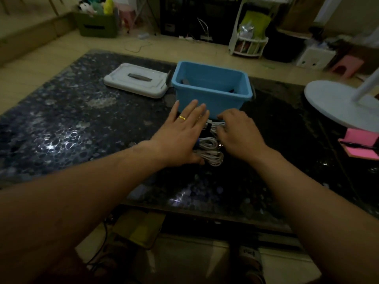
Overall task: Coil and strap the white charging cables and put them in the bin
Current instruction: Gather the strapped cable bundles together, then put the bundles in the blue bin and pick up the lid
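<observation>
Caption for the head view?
Left hand flat and right hand curled over white charging cables on a dark table, before an open blue bin, white lid alongside.

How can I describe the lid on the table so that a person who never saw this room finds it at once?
Look at the dark, pebble-patterned table. Near its far edge stands a blue bin, and the lid lies flat just left of it. It is the only pale rectangular thing there, with a dark grey handle on top.
</observation>
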